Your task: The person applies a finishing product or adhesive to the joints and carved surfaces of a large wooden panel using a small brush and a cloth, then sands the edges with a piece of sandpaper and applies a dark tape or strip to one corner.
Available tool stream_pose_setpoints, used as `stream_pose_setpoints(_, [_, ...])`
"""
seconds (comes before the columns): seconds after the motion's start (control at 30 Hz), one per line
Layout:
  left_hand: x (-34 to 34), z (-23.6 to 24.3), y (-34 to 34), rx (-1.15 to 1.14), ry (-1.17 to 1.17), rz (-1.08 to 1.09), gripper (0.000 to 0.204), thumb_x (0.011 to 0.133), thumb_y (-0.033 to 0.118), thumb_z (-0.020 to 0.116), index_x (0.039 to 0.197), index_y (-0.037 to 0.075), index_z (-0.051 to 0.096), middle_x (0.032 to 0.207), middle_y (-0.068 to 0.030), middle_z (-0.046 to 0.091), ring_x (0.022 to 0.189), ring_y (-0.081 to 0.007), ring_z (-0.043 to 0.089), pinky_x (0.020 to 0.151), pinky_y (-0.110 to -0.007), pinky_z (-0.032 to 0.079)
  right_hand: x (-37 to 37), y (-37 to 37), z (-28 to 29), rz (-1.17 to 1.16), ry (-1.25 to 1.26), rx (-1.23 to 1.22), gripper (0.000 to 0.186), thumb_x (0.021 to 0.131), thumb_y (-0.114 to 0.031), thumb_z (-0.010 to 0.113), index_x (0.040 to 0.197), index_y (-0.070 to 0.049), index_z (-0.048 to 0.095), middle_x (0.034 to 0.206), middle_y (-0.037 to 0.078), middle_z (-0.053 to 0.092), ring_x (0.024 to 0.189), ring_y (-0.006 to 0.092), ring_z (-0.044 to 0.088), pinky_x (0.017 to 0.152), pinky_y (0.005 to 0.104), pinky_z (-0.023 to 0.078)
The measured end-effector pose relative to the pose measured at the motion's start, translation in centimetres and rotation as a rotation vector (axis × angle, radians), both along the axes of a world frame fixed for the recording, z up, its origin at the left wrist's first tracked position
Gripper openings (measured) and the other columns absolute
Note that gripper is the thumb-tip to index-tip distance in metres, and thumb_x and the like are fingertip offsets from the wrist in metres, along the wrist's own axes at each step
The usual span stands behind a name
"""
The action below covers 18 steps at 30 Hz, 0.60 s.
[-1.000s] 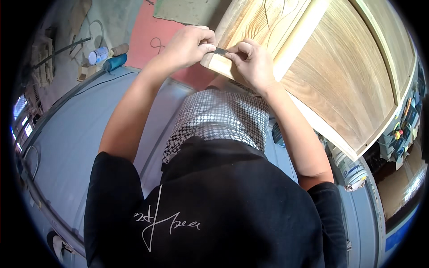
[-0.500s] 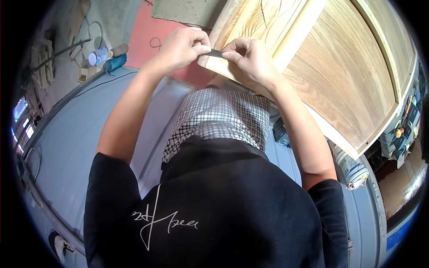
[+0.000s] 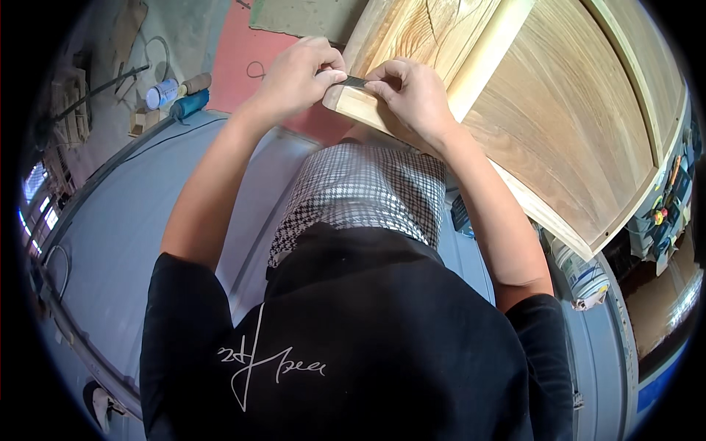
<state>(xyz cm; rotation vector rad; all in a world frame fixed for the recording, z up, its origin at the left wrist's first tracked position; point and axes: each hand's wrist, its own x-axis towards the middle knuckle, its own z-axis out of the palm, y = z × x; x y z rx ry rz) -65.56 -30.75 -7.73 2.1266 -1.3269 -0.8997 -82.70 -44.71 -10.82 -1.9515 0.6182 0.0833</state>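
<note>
A short, thin dark strip [image 3: 355,81] is stretched between my two hands, against the rounded end of a pale wooden rail [image 3: 362,107]. My left hand [image 3: 300,76] pinches one end of it between thumb and fingers. The other end sits in the pinch of my right hand [image 3: 413,94], which is close to the wood. The rail belongs to a large framed wooden panel [image 3: 566,121] reaching to the upper right. Wavy dark lines mark the light carved board [image 3: 423,35] beyond my fingers. Whether the strip is sandpaper cannot be told.
A red board [image 3: 235,62] lies beyond my left arm, beside a blue bottle [image 3: 162,94] and a teal roll [image 3: 189,104]. A white tub [image 3: 581,272] stands under the panel's near right corner. Tools hang at far right [image 3: 662,213].
Both hands and the strip have shifted slightly up, with my left hand rising most. The strip now lies a little higher on the rail's end. Both pinches stay closed.
</note>
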Motion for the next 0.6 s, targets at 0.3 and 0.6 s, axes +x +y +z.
stream_pose_setpoints(0.3, [0.08, -0.74, 0.37, -0.008, 0.044, 0.004, 0.011, 0.088, 0.007, 0.069, 0.093, -0.002, 0.069, 0.085, -0.0093, 0.058, 0.075, -0.0214, 0.057, 0.07, -0.034, 0.047, -0.04, 0.32, -0.49, -0.002, -0.048, -0.038, 0.016, 0.087, -0.022, 0.073, 0.09, -0.006, 0.075, 0.088, 0.014, 0.069, 0.082, 0.0319, 0.068, 0.076, 0.0418, 0.053])
stream_pose_setpoints(0.6, [0.1, -0.79, 0.59, 0.011, 0.055, 0.025, 0.009, 0.088, 0.006, 0.068, 0.093, -0.002, 0.069, 0.085, -0.0076, 0.057, 0.074, -0.0172, 0.056, 0.067, -0.032, 0.046, 0.04, 0.6, -0.03, -0.01, -0.04, -0.033, 0.015, 0.087, -0.021, 0.073, 0.089, -0.006, 0.075, 0.089, 0.014, 0.07, 0.082, 0.0314, 0.068, 0.077, 0.0409, 0.054])
